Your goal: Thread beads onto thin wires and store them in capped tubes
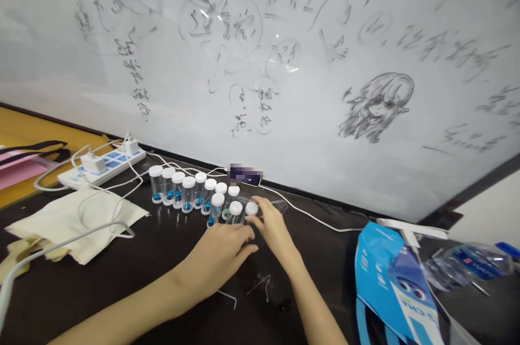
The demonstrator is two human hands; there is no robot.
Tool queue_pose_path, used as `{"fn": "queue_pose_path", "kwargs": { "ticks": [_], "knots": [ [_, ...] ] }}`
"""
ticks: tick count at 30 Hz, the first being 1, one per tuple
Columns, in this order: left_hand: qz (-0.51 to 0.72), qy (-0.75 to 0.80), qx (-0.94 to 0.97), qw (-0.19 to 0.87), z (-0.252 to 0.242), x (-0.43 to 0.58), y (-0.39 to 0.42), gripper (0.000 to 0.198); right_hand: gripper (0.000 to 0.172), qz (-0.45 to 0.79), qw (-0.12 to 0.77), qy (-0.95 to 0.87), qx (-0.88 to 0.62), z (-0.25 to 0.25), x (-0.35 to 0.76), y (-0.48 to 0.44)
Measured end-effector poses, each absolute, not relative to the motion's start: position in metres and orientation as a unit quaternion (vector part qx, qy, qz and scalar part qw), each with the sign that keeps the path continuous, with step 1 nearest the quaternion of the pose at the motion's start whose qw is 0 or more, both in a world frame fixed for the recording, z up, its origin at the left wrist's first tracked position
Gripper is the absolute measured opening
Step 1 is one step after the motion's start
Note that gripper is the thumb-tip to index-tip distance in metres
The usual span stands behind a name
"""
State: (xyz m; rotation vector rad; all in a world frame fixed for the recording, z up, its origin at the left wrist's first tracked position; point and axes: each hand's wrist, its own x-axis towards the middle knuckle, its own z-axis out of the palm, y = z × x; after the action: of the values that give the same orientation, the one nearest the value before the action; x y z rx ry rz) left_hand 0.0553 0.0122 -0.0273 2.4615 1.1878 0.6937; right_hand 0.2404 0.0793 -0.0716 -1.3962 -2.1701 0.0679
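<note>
Clear plastic vials with white caps stand together in the middle of the dark table. My right hand (273, 228) has its thumb and index finger around the capped top of a vial (252, 208) at the right end. Close on the left, my left hand (227, 250) is bent toward the front vials, thumb and index finger apart with nothing seen between them; its other fingertips are hidden. Just beyond it stands a capped vial (235, 208) with green bits inside. A vial with blue bits (216, 207) is beside that one. More blue-filled vials (188, 193) form a row leftward.
A power strip (117, 160) with white cables and a cream cloth bag (77, 220) are at left. A phone (245, 175) leans by the whiteboard (284, 63). A bent white stick (229, 297) lies in front. Right are a blue bag (385, 274) and water bottle (467, 264).
</note>
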Motion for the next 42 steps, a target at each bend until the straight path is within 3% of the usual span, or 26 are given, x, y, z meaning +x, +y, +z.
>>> {"fn": "queue_pose_path", "kwargs": {
  "ticks": [6,12,17,22,29,35,40,42],
  "knots": [
    [0.175,0.4,0.889,0.141,-0.029,0.057,0.009,0.01,0.041,-0.059,0.236,-0.749,-0.616,-0.053,0.268,0.077],
    [0.214,0.404,0.878,0.141,-0.023,0.049,0.011,0.013,0.038,-0.043,0.154,-0.734,-0.66,-0.056,0.282,0.081],
    [0.271,0.417,0.857,0.133,-0.013,0.033,0.008,0.014,0.023,0.0,0.129,-0.773,-0.622,-0.031,0.277,0.058],
    [0.303,0.438,0.837,0.124,0.002,0.019,0.0,0.014,0.023,0.052,0.114,-0.848,-0.515,-0.006,0.251,0.016],
    [0.294,0.442,0.839,0.117,0.002,0.016,-0.005,0.016,0.021,0.032,0.035,-0.871,-0.489,-0.029,0.209,0.006],
    [0.236,0.396,0.87,0.173,-0.042,0.019,0.005,0.015,0.041,0.009,0.08,-0.851,-0.519,-0.017,0.223,-0.009],
    [0.206,0.31,0.877,0.303,-0.095,0.005,-0.003,0.012,0.015,-0.015,0.205,-0.82,-0.534,-0.015,0.235,-0.039],
    [0.198,0.271,0.865,0.373,-0.115,-0.003,-0.011,0.021,0.019,0.011,0.194,-0.829,-0.525,-0.033,0.234,-0.051]
  ]
}}
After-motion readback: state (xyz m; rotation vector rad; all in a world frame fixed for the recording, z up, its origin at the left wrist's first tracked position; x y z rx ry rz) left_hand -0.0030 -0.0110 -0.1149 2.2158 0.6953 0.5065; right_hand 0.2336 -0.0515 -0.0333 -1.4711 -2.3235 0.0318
